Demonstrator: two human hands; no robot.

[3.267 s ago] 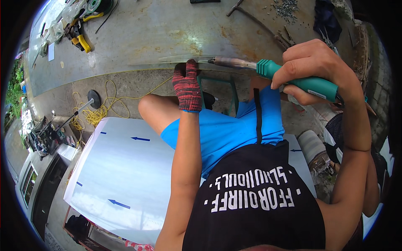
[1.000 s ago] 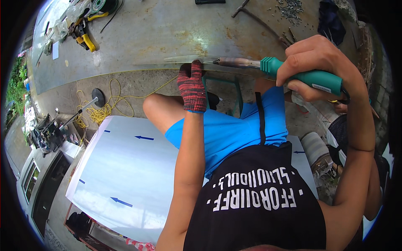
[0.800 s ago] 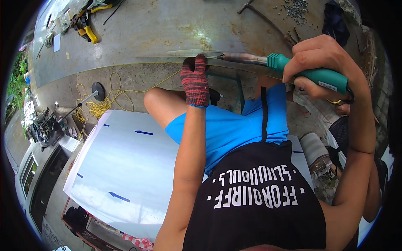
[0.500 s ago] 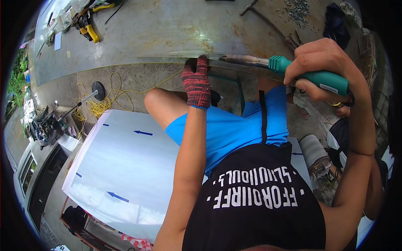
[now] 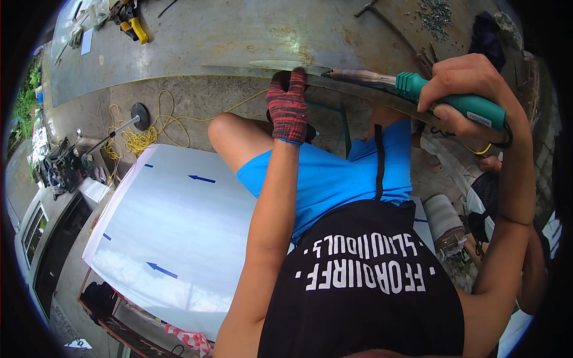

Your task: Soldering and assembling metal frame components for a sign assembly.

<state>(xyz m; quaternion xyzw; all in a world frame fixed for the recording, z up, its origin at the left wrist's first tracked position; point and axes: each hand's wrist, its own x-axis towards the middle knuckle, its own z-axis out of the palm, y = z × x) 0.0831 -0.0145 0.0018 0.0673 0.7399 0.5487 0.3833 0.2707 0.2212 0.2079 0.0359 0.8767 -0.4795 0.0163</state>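
Observation:
My right hand [image 5: 468, 89] is wrapped around the green handle of an electric hot iron [image 5: 418, 89]. Its metal barrel points left, and the narrow flat tip reaches the near edge of a large, translucent sheet [image 5: 227, 51]. A slim, clear pointed strip [image 5: 277, 64] lies along that edge, touching or nearly touching the tip. My left hand [image 5: 288, 104], in a red and black knit glove, pinches the sheet's edge beside the tip. The glove hides part of the strip and the undersides of the fingers.
Yellow-handled pliers [image 5: 138, 30] lie at the sheet's far left. A bent rod [image 5: 397, 33], small grey pellets [image 5: 436, 18] and dark cloth [image 5: 484, 33] lie far right. Yellow cord [image 5: 140, 142] is coiled on the ground. A white panel with arrows [image 5: 173, 221] stands left of my body.
Both hands have shifted slightly right and, for the left, up in the view, as the whole scene shifts a little. The iron's tip stays beside the gloved fingers.

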